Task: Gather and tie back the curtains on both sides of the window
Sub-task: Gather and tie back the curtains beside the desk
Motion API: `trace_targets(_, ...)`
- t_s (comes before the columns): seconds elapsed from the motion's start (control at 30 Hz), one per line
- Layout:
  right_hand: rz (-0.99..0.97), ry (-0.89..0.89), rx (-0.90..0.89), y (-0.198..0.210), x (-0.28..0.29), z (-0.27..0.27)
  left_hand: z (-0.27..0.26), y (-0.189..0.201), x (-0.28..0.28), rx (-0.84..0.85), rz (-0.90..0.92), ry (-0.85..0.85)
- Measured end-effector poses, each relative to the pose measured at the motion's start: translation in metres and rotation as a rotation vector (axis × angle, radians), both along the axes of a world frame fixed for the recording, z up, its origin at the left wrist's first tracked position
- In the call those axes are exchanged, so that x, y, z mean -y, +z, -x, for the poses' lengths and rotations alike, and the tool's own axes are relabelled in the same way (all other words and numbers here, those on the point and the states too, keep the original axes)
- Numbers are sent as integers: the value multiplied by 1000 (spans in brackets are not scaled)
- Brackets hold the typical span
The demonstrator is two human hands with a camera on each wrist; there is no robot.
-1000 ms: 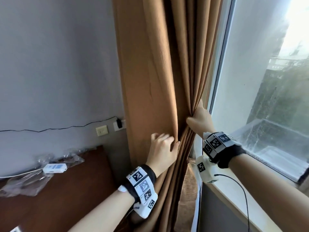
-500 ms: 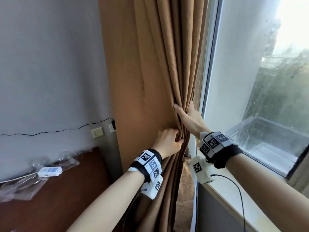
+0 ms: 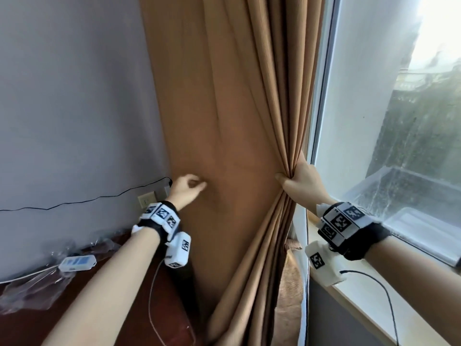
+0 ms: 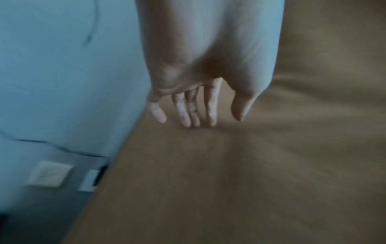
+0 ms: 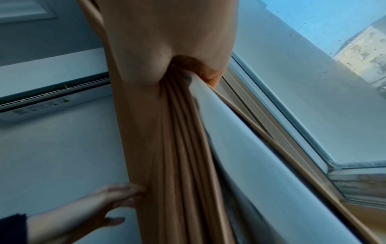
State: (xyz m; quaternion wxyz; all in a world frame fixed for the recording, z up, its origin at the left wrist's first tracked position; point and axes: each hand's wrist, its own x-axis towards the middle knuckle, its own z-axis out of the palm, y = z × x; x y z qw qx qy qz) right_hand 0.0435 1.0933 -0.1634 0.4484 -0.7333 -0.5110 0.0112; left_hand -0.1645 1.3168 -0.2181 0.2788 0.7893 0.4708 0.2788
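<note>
Curtain [image 3: 224,121] hung centre frame, between grey wall and window [image 3: 399,121]. Right hand [image 3: 303,182], centre right, had its fingers clamped round the bunched pleats. Left hand [image 3: 185,189], centre left, lay on the flat panel, fingers [image 4: 185,113] extended and loose, holding nothing. Judgement: sweep the flat cloth toward the bunch before tying. No container visible; plastic wrap [image 3: 32,285] lay on the worktop [image 3: 104,308], lower left.

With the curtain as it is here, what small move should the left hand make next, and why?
Probably sweep the left hand rightward, pushing the flat stretch of curtain toward the right hand. The right hand already grips the folds by the window; the left only touches loose, ungathered cloth.
</note>
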Motion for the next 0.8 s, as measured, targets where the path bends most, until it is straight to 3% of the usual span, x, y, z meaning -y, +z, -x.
trace_targets(0.13,-16,-42,16,-6,-6,-5,34,-24,-67,84,290,259)
trace_targets(0.27,-26,-63,26,-10,-12,-8,38,-45,-94,134,440,213)
trace_targets(0.5,-43,-68,13,-10,-13,-6,12,-62,-98,247,367,67)
trace_targets(0.8,-35,-86,21,-7,-10,-1,6,-63,-42,381,228,171)
